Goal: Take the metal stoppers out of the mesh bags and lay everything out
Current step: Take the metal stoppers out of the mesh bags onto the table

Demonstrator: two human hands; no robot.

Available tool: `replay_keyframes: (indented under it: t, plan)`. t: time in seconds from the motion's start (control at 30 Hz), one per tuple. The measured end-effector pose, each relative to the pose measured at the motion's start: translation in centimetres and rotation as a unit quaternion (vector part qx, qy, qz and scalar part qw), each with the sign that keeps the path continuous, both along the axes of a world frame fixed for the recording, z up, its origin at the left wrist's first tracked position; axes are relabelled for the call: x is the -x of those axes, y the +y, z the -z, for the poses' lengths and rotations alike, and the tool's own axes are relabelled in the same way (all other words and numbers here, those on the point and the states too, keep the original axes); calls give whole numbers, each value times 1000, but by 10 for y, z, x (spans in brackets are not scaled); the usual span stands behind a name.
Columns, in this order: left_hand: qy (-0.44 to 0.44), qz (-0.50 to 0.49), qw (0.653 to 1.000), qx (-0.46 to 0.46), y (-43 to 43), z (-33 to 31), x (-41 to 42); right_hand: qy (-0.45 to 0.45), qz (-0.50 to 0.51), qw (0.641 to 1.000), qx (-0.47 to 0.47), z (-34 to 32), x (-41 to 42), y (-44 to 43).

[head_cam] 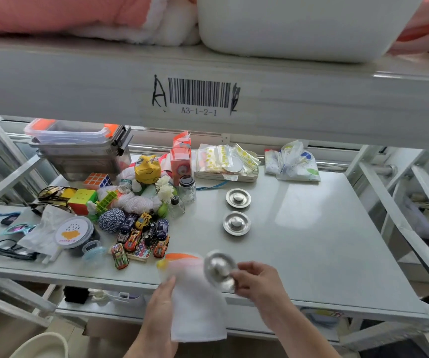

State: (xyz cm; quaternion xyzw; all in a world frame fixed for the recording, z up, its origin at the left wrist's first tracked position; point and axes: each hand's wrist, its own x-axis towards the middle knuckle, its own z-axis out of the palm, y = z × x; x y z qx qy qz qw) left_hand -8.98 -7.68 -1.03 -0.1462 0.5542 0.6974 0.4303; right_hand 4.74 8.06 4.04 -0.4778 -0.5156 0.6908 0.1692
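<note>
- The left hand (162,303) reaches up from the lower edge of the view, its fingers (168,285) closed on the side of a white mesh bag (195,303) with an orange top, which hangs over the near edge of the desk (311,241).
- The right hand (256,281) is raised just beside the bag, its fingers (236,276) pinched on a round metal stopper (218,270), tilted on edge and blurred.
- Two more metal stoppers, the far one (238,198) and the near one (236,223), lie flat mid-desk, near each other but apart.
- The desk's right half is bare and glossy; the left side is crowded with toy cars (143,233), puzzle cubes (97,180), yarn (111,220) and a stacked metal box (79,151).
- A shelf beam (79,81) with a barcode label (199,95) reading A3-1-2-1 crosses overhead.
</note>
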Motion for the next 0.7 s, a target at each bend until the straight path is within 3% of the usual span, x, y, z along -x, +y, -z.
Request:
replay_keyframes:
  t: [0.1,0.17,0.27,0.5,0.63,0.7]
  plan:
    - [11,3,1000,-12,-10,-17,2,-67,108,991,-50,15,0,28]
    - [21,-9,1000,-7,-14,-17,4,-144,115,978,-101,25,3,38]
    - [30,-4,1000,1,-14,-20,4,-187,91,968,-140,31,11,39]
    - [56,41,995,-70,-16,-49,-11,-133,137,974,-122,21,-1,19]
    - [38,95,988,-112,-19,-48,-17,-41,24,999,-13,-4,-16,-39]
    - [25,131,983,-127,-20,-47,-20,-28,-35,999,-30,-9,-21,-65]
